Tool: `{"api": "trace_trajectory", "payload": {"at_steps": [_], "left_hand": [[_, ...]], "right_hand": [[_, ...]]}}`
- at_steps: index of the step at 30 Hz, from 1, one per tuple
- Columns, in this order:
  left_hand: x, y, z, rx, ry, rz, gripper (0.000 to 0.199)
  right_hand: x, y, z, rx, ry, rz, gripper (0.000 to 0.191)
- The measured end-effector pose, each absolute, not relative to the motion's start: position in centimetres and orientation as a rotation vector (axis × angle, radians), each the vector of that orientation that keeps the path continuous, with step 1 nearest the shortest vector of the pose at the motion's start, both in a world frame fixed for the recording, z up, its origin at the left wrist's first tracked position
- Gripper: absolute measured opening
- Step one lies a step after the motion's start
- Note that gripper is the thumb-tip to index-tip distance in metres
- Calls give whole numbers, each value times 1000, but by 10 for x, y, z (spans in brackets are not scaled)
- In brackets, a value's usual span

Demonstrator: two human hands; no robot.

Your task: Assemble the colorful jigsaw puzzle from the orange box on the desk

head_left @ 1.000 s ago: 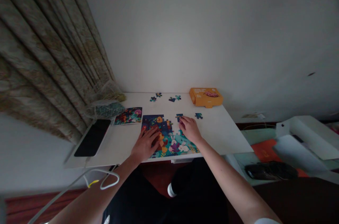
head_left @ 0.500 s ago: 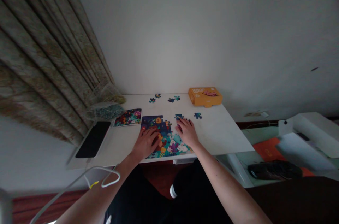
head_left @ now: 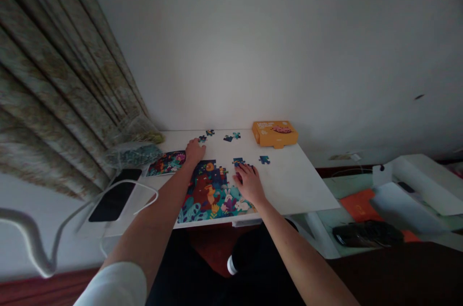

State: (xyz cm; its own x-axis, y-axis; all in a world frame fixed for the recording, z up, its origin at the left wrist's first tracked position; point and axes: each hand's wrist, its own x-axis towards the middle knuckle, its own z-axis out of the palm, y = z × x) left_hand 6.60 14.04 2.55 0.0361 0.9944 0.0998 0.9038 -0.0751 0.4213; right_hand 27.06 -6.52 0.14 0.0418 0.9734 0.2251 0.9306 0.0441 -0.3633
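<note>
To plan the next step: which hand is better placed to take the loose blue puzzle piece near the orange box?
Right, probably. The right hand lies at the puzzle's right side, nearest the loose blue piece beside the orange box. The left hand is farther, at the puzzle's far left corner.

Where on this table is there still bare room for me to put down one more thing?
The widest bare patch is the white tabletop, right of the right hand and below the orange cardboard box. It is crowded at the colourful jigsaw puzzle, where the left hand reaches past the printed picture card.
</note>
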Motion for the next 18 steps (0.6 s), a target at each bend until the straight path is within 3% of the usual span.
{"api": "trace_trajectory", "payload": {"at_steps": [13, 18], "left_hand": [[109, 187, 21, 2430, 1656, 280, 54], [134, 192, 15, 2532, 1327, 292, 53]], "right_hand": [[269, -65, 3, -1897, -1892, 157, 37], [269, -64, 2, -1902, -1897, 169, 36]]}}
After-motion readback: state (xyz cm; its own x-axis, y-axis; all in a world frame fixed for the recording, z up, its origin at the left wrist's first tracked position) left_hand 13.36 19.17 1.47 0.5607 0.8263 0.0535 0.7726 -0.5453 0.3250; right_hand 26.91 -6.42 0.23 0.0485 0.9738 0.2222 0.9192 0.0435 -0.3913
